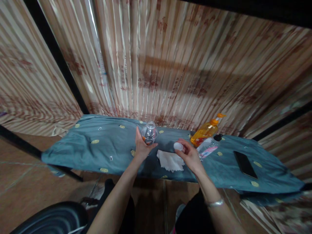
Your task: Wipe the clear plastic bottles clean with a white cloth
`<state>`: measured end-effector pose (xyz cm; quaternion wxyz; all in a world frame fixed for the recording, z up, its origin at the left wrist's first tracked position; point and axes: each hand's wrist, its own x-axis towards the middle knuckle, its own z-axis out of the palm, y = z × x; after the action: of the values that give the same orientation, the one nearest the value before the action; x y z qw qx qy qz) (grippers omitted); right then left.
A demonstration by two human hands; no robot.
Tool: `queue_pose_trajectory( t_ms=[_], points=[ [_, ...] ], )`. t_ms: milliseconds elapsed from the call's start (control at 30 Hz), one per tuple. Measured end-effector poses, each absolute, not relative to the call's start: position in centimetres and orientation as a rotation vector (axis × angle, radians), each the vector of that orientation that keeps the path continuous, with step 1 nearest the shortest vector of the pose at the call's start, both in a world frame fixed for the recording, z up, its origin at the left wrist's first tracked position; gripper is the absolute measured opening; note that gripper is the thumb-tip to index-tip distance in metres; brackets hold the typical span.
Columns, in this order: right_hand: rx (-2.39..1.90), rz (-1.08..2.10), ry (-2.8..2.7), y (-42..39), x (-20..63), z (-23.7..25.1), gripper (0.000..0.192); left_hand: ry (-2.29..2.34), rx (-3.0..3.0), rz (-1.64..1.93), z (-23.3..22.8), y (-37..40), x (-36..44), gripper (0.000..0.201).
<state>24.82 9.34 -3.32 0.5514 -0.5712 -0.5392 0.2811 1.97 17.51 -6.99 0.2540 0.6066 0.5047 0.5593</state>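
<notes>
My left hand (143, 145) is wrapped round a clear plastic bottle (150, 131) whose neck is uncovered. The bottle is roughly upright over the cloth-covered bench. In my right hand (191, 154) a round white cap (178, 147) is pinched between thumb and fingers, apart from the bottle. A white cloth (170, 161) lies below and between the two hands. Just beyond the right hand are an orange pump bottle (204, 132) and a clear bottle with a black top and pink label (209, 146).
A teal cover with yellow prints (97, 146) spreads over the bench. A black phone (245, 164) lies at its right. Striped curtains (158, 65) hang behind, with black metal posts (58, 58) on the sides. A round black stool seat (51, 219) stands at lower left.
</notes>
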Motion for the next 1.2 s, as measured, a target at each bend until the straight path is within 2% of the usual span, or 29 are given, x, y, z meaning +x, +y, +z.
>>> queue_pose_trajectory(
  t_ms=[100,200,333,533,867,1133,1200],
  points=[
    [-1.331,0.709,-1.441,12.9,22.0,0.4,0.048,1.314,1.602,1.45,-7.2,17.9,3.0,0.051],
    [-1.398,0.559,-1.68,14.7,21.0,3.3,0.042,1.263,1.604,1.422,-7.4,17.5,3.5,0.046],
    [-1.393,0.312,-1.907,14.6,21.5,5.6,0.04,1.216,1.649,1.412,-7.9,17.0,3.8,0.048],
    [-1.383,0.214,-2.177,13.0,23.0,7.9,0.048,1.202,1.768,1.436,-8.8,16.8,4.4,0.051],
    [-1.31,0.121,-2.589,12.2,23.8,11.1,0.039,1.183,1.976,1.452,-9.2,16.1,5.5,0.05],
    [-1.445,-0.085,-2.735,11.8,22.9,11.7,0.018,1.184,2.04,1.459,-9.5,16.0,5.5,0.05],
    [-1.584,-0.163,-2.765,11.6,22.3,11.8,0.029,1.183,2.049,1.466,-9.5,16.0,5.5,0.05]
  ],
)
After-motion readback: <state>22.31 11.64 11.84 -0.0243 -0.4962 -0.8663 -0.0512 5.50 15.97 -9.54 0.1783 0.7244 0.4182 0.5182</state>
